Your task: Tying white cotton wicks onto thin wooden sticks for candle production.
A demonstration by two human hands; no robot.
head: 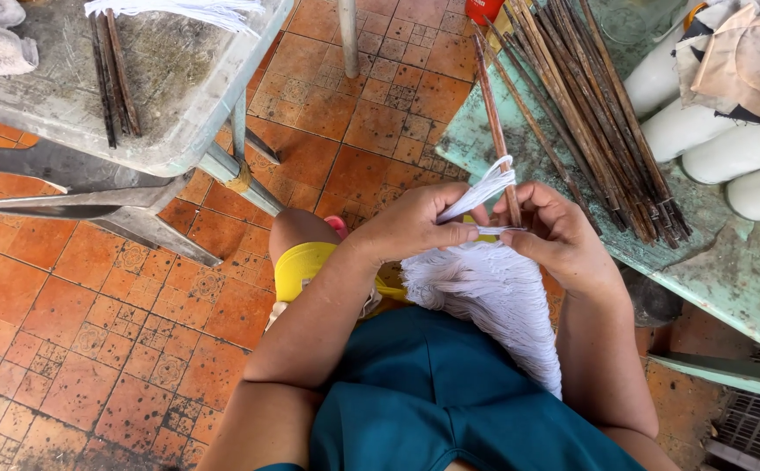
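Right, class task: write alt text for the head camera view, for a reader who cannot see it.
Seen from above, a person's left hand and right hand wrap white thread around a thin brown stick, with a bundle of white thread on their lap. A pile of similar sticks lies on a worn green table to the right, above an orange tiled floor.

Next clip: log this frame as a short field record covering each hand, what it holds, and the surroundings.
left hand: left hand pinches white threads against a brown stick
right hand: right hand grips the same stick near its lower end
lap: bundle of white string lying over teal clothing
right side: green table with a pile of dark sticks
left side: grey table bearing a few sticks
floor: orange tiles
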